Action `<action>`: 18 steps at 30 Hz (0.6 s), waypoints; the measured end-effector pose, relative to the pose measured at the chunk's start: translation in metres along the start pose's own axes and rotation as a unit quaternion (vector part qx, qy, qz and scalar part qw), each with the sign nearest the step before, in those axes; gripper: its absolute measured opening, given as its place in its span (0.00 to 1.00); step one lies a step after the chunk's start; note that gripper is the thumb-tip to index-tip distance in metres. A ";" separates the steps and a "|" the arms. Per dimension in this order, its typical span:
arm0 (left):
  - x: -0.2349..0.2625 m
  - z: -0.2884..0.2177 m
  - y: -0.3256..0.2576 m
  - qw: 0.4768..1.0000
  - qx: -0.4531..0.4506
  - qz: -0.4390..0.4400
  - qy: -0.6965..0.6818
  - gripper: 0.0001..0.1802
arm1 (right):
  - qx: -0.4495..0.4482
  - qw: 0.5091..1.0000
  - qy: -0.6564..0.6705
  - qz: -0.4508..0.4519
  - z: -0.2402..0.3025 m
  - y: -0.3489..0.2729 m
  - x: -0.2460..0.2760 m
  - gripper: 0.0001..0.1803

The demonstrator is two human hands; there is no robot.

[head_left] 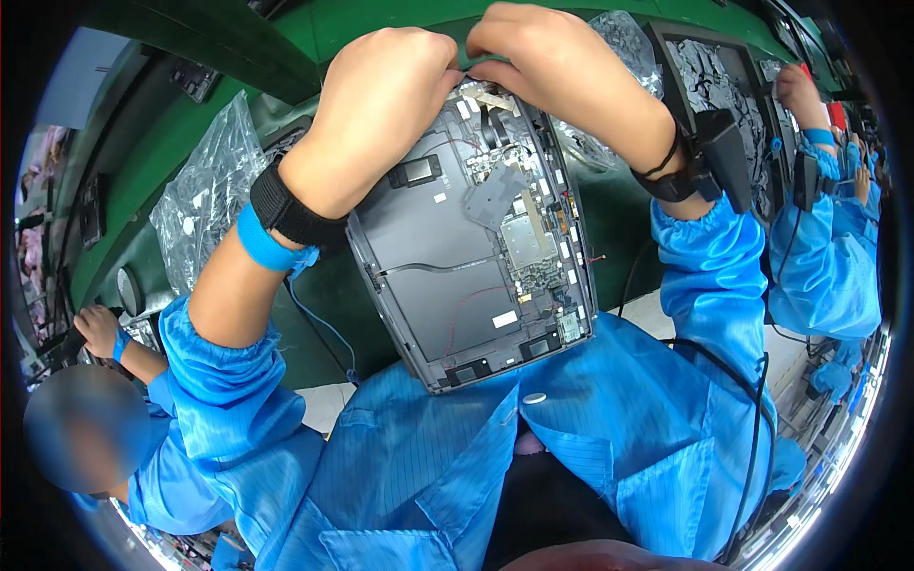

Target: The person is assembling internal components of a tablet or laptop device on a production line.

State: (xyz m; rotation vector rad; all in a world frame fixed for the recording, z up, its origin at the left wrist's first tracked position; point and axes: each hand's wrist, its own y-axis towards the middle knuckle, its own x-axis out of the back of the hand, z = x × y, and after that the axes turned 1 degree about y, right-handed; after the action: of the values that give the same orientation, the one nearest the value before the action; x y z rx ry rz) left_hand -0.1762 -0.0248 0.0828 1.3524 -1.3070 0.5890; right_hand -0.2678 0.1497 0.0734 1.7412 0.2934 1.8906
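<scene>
An opened grey tablet or laptop housing [419, 228] lies tilted in front of me, its near edge against my blue smock. Inside it, a circuit board [529, 246] with shiny metal shields runs down the right side, with thin red wires and a black cable [443, 267] across the bare shell. My left hand [390, 81] and my right hand [519, 48] meet at the far edge of the housing. The fingers of both are closed in a pinch there, and what lies between the fingertips is too small and hidden to make out.
Crumpled clear plastic bags [211, 195] lie on the green bench left of the housing, with another bag [624, 52] at the far right. A dark tray [714, 81] holds several small parts. Co-workers in blue sit on both sides; one's hand [800, 93] shows at the right.
</scene>
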 end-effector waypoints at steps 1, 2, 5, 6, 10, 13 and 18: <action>-0.001 0.000 -0.001 1.000 0.000 0.001 0.000 0.08 | -0.001 0.999 0.038 0.039 -0.006 0.000 -0.003 0.05; -0.002 -0.001 -0.001 1.000 -0.005 -0.004 0.015 0.08 | -0.001 0.999 0.038 0.038 -0.011 0.003 -0.002 0.05; -0.002 -0.001 -0.003 0.999 -0.015 -0.012 0.028 0.08 | -0.070 0.966 0.189 0.164 -0.016 0.018 0.016 0.05; -0.002 -0.001 -0.003 0.999 -0.017 -0.014 0.027 0.08 | -0.071 0.966 0.187 0.162 -0.016 0.019 0.016 0.05; -0.001 -0.001 -0.007 1.000 -0.016 -0.012 0.023 0.08 | -0.004 0.979 0.132 0.152 -0.017 0.017 0.006 0.05; 0.000 -0.002 -0.009 1.000 0.006 -0.013 -0.022 0.08 | 0.067 0.992 0.055 0.089 -0.014 0.011 0.002 0.05; 0.000 -0.004 -0.007 0.999 -0.018 -0.024 0.027 0.07 | 0.058 0.993 0.039 0.097 -0.007 0.010 0.008 0.05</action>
State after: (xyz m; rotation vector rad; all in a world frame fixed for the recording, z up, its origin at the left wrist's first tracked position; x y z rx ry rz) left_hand -0.1683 -0.0227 0.0808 1.3265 -1.2318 0.5640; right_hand -0.2776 0.1468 0.0843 1.8326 0.2766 2.1221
